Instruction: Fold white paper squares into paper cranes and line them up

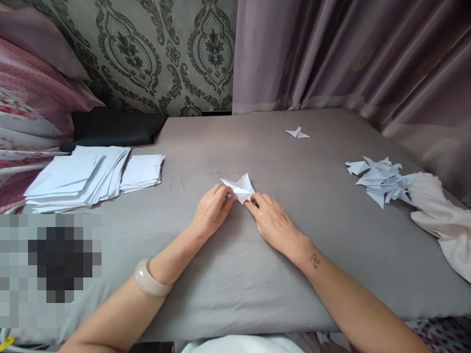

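Note:
A partly folded piece of white paper (pixel 243 188) lies between my hands at the middle of the grey-covered surface, its pointed flaps standing up. My left hand (pixel 213 206) pinches its left side between thumb and fingers. On the lower right edge, my right hand (pixel 270 215) grips the same paper with thumb and forefinger. The paper's underside and the fingertips beneath it are hidden. Farther back, to the right, a small folded paper bird (pixel 298 133) rests by itself.
Stacked white sheets (pixel 81 176) and a smaller stack of paper (pixel 143 171) lie at left, before a black cloth (pixel 117 128). Several folded paper pieces (pixel 384 179) are heaped at right beside a pale cloth (pixel 441 211). Purple curtains (pixel 272 54) hang behind.

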`<state>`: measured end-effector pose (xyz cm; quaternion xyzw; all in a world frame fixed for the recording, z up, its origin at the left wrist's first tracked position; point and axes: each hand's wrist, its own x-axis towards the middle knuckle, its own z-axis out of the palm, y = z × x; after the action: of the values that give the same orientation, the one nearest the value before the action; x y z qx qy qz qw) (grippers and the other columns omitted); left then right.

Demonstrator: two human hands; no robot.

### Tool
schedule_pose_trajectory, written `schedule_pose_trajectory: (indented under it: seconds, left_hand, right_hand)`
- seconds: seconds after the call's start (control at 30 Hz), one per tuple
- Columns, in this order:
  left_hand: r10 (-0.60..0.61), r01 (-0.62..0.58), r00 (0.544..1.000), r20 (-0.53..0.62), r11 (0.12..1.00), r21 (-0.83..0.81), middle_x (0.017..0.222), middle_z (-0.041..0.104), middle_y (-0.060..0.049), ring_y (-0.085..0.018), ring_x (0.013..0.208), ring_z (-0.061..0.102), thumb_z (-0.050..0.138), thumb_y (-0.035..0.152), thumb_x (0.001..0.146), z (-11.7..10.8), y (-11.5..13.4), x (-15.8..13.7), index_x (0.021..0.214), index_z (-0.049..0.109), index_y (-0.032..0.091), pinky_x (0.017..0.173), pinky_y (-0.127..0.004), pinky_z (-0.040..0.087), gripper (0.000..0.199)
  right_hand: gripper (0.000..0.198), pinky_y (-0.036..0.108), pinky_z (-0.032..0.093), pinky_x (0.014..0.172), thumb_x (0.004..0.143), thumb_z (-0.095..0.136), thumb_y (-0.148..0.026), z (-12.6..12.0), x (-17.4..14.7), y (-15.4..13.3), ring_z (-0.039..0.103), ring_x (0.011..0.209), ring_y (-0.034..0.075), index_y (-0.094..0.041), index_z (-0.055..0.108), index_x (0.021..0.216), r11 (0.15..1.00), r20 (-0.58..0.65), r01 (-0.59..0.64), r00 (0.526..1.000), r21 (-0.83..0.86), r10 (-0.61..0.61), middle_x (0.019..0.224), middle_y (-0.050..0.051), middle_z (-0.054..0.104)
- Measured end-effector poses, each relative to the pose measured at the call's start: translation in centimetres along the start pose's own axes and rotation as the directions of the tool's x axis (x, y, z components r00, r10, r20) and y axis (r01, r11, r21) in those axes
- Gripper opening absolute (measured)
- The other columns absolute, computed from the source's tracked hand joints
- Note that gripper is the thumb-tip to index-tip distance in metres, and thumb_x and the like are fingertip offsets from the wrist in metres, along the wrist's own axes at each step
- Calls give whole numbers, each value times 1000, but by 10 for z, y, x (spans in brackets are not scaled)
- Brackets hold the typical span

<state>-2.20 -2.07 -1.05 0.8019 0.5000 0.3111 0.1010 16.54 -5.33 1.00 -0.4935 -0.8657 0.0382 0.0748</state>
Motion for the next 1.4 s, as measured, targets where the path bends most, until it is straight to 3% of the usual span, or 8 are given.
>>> schedule_pose_trajectory:
  seconds: [0.23, 0.4, 0.53, 0.9, 1.03, 1.17, 1.3, 1.4]
  left_hand:
    - [182, -184, 983, 39, 981, 61, 94, 69, -5, -16, 81, 64, 45, 23, 95, 3, 1, -5, 105, 56, 19, 71, -28, 49, 15]
    - [324, -337, 937, 132, 937, 93, 104, 69, -8, -19, 89, 62, 43, 21, 95, 4, 1, -6, 107, 61, 17, 77, -32, 50, 21]
    - [331, -362, 916, 225, 925, 116, 107, 67, -10, -21, 93, 59, 41, 24, 96, 2, 3, -6, 108, 63, 17, 78, -35, 49, 26]
    - [340, -422, 867, 364, 890, 174, 104, 64, -9, -22, 92, 55, 38, 21, 95, -8, 5, -3, 121, 59, 25, 69, -32, 42, 34]
    - [314, -340, 916, 248, 938, 68, 97, 65, -7, -19, 88, 56, 41, 21, 94, -3, 2, -2, 109, 61, 20, 76, -31, 45, 25]
    - [159, -160, 976, 150, 987, -9, 86, 63, -4, -15, 77, 58, 41, 21, 93, -2, -1, -1, 102, 54, 19, 69, -27, 47, 16]
    - [-17, 19, 997, 74, 999, -33, 91, 56, -3, -12, 67, 55, 44, 19, 88, -4, -4, -1, 99, 46, 20, 59, -24, 45, 11]
    - [-66, 67, 997, 36, 998, -17, 100, 54, -4, -12, 72, 56, 47, 17, 85, -4, -8, 0, 103, 44, 21, 59, -24, 46, 19]
  right_hand:
    - [40, 33, 44, 79, 90, 35, -4, -9, -5, 4, 50, 93, 20, -19, 56, 120, 996, 58, -9, 998, 93, 3, 108, 9, 55]
    - [36, 31, 45, 80, 92, 36, -9, -20, -10, 7, 50, 95, 19, -24, 60, 114, 973, 118, -50, 993, 224, 24, 108, 8, 53]
    - [33, 31, 45, 76, 93, 40, -14, -21, -11, 11, 50, 91, 19, -28, 63, 112, 971, 120, -104, 990, 213, 80, 103, 8, 51]
    - [35, 30, 45, 76, 89, 47, -16, -24, -16, 31, 54, 90, 18, -31, 65, 114, 960, 139, -95, 989, 262, 60, 99, 5, 56]
    - [29, 28, 44, 75, 87, 47, -18, -25, -12, 35, 57, 91, 16, -30, 68, 103, 929, 147, -128, 986, 346, 80, 99, 2, 59]
    - [15, 26, 42, 65, 81, 49, -18, -18, -3, 33, 58, 73, 12, -23, 62, 86, 881, 45, -212, 976, 423, 213, 90, 0, 63]
    - [11, 26, 42, 64, 76, 52, -21, -5, 6, 28, 57, 69, 13, -22, 53, 87, 814, -65, -307, 920, 493, 386, 81, -1, 63]
    - [13, 29, 45, 69, 78, 52, -27, 6, 10, 26, 60, 71, 15, -22, 52, 90, 765, -135, -324, 873, 556, 468, 85, 1, 65]
